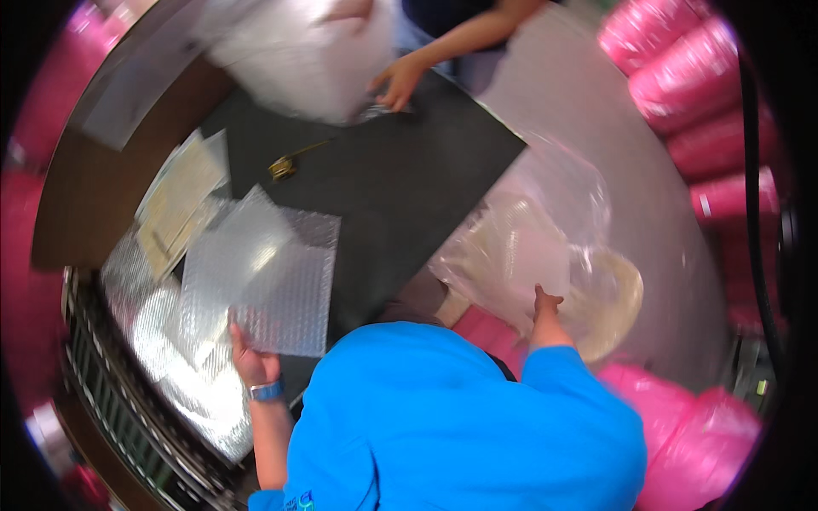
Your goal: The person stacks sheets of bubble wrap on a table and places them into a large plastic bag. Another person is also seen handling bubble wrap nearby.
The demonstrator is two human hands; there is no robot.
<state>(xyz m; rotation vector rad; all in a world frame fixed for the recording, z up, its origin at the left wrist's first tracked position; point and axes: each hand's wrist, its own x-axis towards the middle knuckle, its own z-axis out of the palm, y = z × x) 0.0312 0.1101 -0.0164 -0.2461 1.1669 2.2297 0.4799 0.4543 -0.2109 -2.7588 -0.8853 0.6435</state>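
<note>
My left hand (253,362), with a blue watch band at the wrist, grips the lower edge of a clear bubble-wrap sheet (298,294) at the left of the black table. The thumb shows in front; the other fingers are partly hidden. Off the table's right side, my right hand (547,305) reaches over a clear plastic bag (588,200) with a pale, flat sheet (532,243) in or on it. Its visible fingers are apart, though blurred, and touch or hover at the sheet's lower edge.
On the black table (417,179) lies a small yellow-and-black tape measure (282,168). Papers (179,200) and silvery wrap (158,332) lie at left. Across the table, another person's hand (398,83) is beside a big white plastic bundle (294,64). Pink wrapped bundles (690,77) are stacked at right.
</note>
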